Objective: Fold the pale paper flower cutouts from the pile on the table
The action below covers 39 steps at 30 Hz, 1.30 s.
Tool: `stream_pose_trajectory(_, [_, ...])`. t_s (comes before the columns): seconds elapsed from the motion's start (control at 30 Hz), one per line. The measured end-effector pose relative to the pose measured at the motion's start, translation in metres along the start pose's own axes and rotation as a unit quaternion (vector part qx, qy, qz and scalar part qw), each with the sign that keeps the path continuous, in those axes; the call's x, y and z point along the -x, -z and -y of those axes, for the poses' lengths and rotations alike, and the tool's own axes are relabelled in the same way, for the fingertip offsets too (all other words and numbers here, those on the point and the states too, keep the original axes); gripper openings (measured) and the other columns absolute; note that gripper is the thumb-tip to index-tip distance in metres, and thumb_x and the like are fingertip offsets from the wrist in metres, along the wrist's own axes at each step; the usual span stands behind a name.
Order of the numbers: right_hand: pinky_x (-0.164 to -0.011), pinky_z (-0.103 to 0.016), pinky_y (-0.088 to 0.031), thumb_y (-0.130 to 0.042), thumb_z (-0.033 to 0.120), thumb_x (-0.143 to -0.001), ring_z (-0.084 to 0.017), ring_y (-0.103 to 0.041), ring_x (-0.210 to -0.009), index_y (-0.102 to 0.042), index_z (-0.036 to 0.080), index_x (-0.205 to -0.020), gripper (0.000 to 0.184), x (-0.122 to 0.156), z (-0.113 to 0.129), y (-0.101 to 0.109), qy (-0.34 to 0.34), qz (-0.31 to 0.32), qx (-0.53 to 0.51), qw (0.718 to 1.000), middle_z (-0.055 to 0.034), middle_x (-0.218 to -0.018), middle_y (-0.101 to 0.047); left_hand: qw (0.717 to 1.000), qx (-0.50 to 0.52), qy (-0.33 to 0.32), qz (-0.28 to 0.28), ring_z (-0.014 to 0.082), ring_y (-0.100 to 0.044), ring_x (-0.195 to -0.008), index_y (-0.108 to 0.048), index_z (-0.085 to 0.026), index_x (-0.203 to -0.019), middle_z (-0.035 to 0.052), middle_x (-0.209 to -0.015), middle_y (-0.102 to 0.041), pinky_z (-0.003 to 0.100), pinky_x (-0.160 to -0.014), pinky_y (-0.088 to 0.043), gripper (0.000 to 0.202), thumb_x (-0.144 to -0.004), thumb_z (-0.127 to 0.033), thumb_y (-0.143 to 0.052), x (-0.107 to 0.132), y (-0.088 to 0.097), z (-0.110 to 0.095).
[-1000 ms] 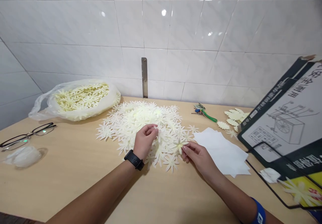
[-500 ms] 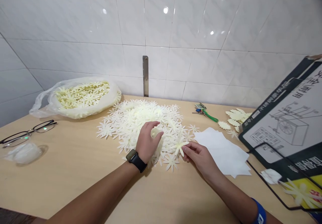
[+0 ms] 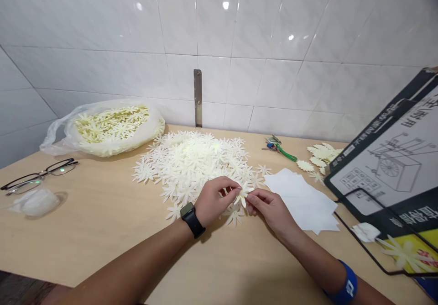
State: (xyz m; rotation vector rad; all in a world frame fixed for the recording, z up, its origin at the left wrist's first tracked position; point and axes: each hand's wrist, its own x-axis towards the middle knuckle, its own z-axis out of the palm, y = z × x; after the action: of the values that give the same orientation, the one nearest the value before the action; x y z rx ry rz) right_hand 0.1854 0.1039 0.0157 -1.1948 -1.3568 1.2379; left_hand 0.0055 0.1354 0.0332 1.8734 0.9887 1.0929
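A cream flower-shaped cutout [image 3: 242,196] with narrow petals is held between my two hands, just over the front right of a big pile of like cutouts [image 3: 191,159]. My left hand [image 3: 219,200], with a black watch on its wrist, pinches the cutout's left side between thumb and fingers. From the right, my right hand [image 3: 272,209] grips a petal with thumb and forefinger. Several loose cutouts lie below and around the hands, one of them a pale flower [image 3: 234,214] right under the held piece.
Plastic bag [image 3: 155,134] of more cutouts stands at the back left, with glasses [image 3: 43,174] and a small white bundle [image 3: 36,202] nearer. White sheets [image 3: 301,202] lie right of my hand. Keys [image 3: 272,146], leaf-shaped pieces [image 3: 320,156] and a leaning printed box [image 3: 376,177] are further right.
My left hand has moved right and down from over the pile and closed on the flower cutout that my right hand was holding. The view has tilted slightly down.
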Motion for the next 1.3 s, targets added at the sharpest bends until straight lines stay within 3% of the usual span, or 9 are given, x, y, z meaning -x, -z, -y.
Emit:
stream_pose_trajectory(0.2, [-0.058,-0.028,-0.039,-0.065,0.046,-0.082,-0.014,-0.050,-0.057,-0.063,0.018,-0.067,0.032,0.000,-0.001,0.002,-0.006,-0.007,0.006,1.000,-0.0001,-0.059,-0.059,0.963,0.190,0.165,-0.092,0.0127,-0.056,-0.065,-0.066,-0.015,-0.074,0.0020,-0.069,-0.064,0.025,-0.065,-0.045,0.020,-0.072,-0.034,-0.069,-0.009,0.010,0.002])
stream_pose_trajectory(0.37, [-0.058,-0.029,-0.041,-0.064,0.049,-0.082,-0.015,-0.051,-0.059,-0.062,0.019,-0.068,0.034,0.000,0.000,0.003,-0.017,-0.014,0.008,1.000,-0.0016,-0.062,-0.060,0.943,0.232,0.203,-0.126,0.0139,-0.060,-0.068,-0.060,-0.015,-0.089,0.0015,-0.067,-0.062,0.028,-0.069,-0.047,0.026,-0.069,-0.030,-0.069,-0.015,0.022,0.011])
stream_pose_trajectory(0.5, [-0.058,-0.029,-0.042,-0.064,0.049,-0.081,-0.015,-0.051,-0.059,-0.062,0.019,-0.069,0.033,0.000,0.002,0.003,-0.022,-0.018,0.013,1.000,-0.0020,-0.062,-0.060,0.939,0.236,0.204,-0.144,0.0098,-0.055,-0.062,-0.059,-0.016,-0.101,-0.0025,-0.070,-0.059,0.025,-0.066,-0.045,0.040,-0.065,-0.028,-0.073,-0.018,0.027,0.016])
stream_pose_trajectory(0.67, [-0.057,-0.029,-0.041,-0.067,0.050,-0.079,-0.015,-0.050,-0.057,-0.062,0.019,-0.066,0.034,0.001,0.003,0.002,-0.016,-0.028,0.008,0.999,-0.0008,-0.060,-0.058,0.975,0.097,0.156,-0.123,0.0131,-0.055,-0.064,-0.063,-0.017,-0.097,-0.0014,-0.068,-0.059,0.025,-0.062,-0.043,0.031,-0.072,-0.035,-0.069,-0.017,0.026,0.020])
stream_pose_trajectory(0.83, [-0.056,-0.028,-0.040,-0.069,0.047,-0.078,-0.014,-0.048,-0.056,-0.060,0.019,-0.064,0.032,0.001,0.003,0.001,-0.013,-0.036,-0.001,0.999,0.0006,-0.058,-0.056,0.983,-0.099,-0.010,-0.153,0.0211,-0.058,-0.100,-0.066,-0.021,-0.100,0.0070,-0.106,-0.065,0.033,-0.086,-0.046,0.018,-0.083,-0.028,-0.062,-0.009,0.022,0.013])
stream_pose_trajectory(0.93, [-0.055,-0.028,-0.039,-0.069,0.046,-0.077,-0.013,-0.048,-0.055,-0.060,0.019,-0.063,0.032,0.001,0.003,0.001,-0.011,-0.039,0.000,0.999,0.0009,-0.056,-0.055,0.979,-0.136,-0.118,-0.092,0.0206,-0.059,-0.096,-0.070,-0.021,-0.093,0.0070,-0.096,-0.067,0.033,-0.085,-0.046,0.014,-0.087,-0.028,-0.059,-0.003,0.016,0.005])
stream_pose_trajectory(1.0, [-0.054,-0.028,-0.040,-0.069,0.048,-0.076,-0.014,-0.048,-0.054,-0.061,0.019,-0.063,0.033,0.001,0.004,0.001,-0.008,-0.037,0.009,0.999,0.0008,-0.056,-0.055,0.978,-0.141,-0.151,-0.036,0.0201,-0.060,-0.091,-0.072,-0.022,-0.094,0.0067,-0.092,-0.067,0.032,-0.083,-0.047,0.014,-0.087,-0.028,-0.061,0.000,0.009,0.001])
stream_pose_trajectory(1.13, [-0.053,-0.028,-0.041,-0.070,0.053,-0.074,-0.014,-0.049,-0.054,-0.063,0.019,-0.062,0.036,0.002,0.006,0.000,0.000,-0.036,0.030,0.999,0.0007,-0.054,-0.054,0.979,-0.133,-0.155,0.028,0.0189,-0.061,-0.086,-0.074,-0.022,-0.092,0.0066,-0.088,-0.069,0.031,-0.079,-0.048,0.017,-0.088,-0.029,-0.059,0.004,-0.001,-0.001])
stream_pose_trajectory(1.3, [-0.054,-0.029,-0.040,-0.071,0.054,-0.073,-0.015,-0.049,-0.054,-0.063,0.019,-0.063,0.037,0.001,0.004,-0.001,-0.005,-0.024,0.004,1.000,0.0000,-0.055,-0.057,0.995,-0.054,-0.078,0.022,0.0166,-0.063,-0.079,-0.074,-0.020,-0.086,0.0064,-0.087,-0.070,0.026,-0.068,-0.048,0.015,-0.086,-0.027,-0.061,0.001,-0.001,0.001])
